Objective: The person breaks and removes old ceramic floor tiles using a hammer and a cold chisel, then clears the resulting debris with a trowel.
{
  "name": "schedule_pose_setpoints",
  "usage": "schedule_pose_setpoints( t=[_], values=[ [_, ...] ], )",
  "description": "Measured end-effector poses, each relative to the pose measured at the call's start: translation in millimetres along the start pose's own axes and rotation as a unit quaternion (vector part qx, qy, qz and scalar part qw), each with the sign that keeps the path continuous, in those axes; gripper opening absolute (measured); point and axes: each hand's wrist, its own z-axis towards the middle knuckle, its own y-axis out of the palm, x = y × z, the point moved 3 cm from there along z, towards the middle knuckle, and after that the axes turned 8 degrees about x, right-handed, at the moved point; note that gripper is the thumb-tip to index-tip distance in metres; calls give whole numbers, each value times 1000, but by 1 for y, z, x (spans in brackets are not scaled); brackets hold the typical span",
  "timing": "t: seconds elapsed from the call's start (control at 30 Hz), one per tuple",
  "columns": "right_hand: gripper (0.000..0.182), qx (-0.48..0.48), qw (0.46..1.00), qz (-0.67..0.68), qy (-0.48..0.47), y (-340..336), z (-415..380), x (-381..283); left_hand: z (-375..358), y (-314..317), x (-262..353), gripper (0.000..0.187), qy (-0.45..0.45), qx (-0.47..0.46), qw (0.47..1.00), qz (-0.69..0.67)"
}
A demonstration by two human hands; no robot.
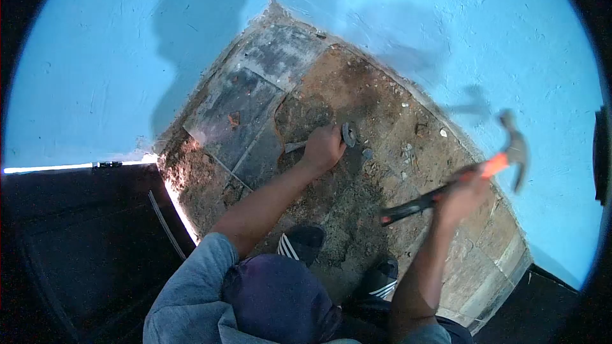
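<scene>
My left hand (324,148) is closed round a cold chisel (295,147), which lies low over the floor. The chisel's flat blade points left at the edge of a grey floor tile (255,146), and its round struck end or guard shows on the right of my fist. In my right hand (464,197) is a claw hammer (495,165) with a black and orange handle, gripped near the middle and raised to the right of the chisel. The hammer's metal head is slightly blurred, up near the blue wall.
Grey tiles still cover the corner (280,51). Broken-up brown floor (357,83) with loose chips lies beside them. Two blue walls (408,6) meet at the top. A dark door (95,236) stands at left. My feet in striped slides (303,245) are just below the work spot.
</scene>
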Motion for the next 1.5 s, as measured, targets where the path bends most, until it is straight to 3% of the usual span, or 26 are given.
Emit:
schedule_pose_setpoints(
  t=[0.07,0.13,0.17,0.3,0.43,0.6,0.7,0.73,0.77,0.83,0.93,1.03,1.13,1.23,1.33,1.5],
  values=[
    [37,-133,981,-135,-39,27,-47,39,1,3,-2,32,-7,-4,1000,-10],
    [42,-299,904,-300,-65,51,-95,64,2,16,-14,32,4,-2,999,-34],
    [43,-326,914,-238,-44,57,-108,51,3,16,-13,32,10,-5,1000,-16],
    [39,-320,926,-173,99,47,-91,83,0,1,-2,32,9,-11,1000,-1],
    [34,-209,955,-113,175,34,-33,20,-2,5,-7,34,21,-21,1000,-3],
    [27,10,996,87,31,10,14,-41,-2,5,-4,37,15,-36,999,11],
    [31,20,1000,11,-18,21,-24,26,-3,6,-6,37,10,-12,1000,-7],
    [35,-95,985,-120,-83,34,-49,64,-3,7,-6,38,9,-5,1000,-9],
    [39,-205,936,-246,-144,46,-75,94,-2,9,-7,37,16,-2,1000,-8],
    [42,-271,918,-285,-49,58,-112,104,-2,13,-8,34,30,3,1000,-5],
    [40,-354,910,-212,39,46,-105,111,-6,2,-1,32,15,1,1000,-10],
    [39,-314,909,-175,210,39,-100,100,-11,-8,9,32,-20,-16,1000,-9],
    [36,-281,920,-174,211,39,-83,108,-37,7,14,34,53,-74,996,-17],
    [36,-269,926,-149,217,38,-66,113,-48,19,12,33,172,-17,985,-25],
    [34,-264,924,-120,249,35,-63,109,-32,13,9,32,130,-47,990,-25],
    [32,-261,923,-119,258,36,-60,103,-5,13,-16,32,67,-5,996,-55]
  ],
)
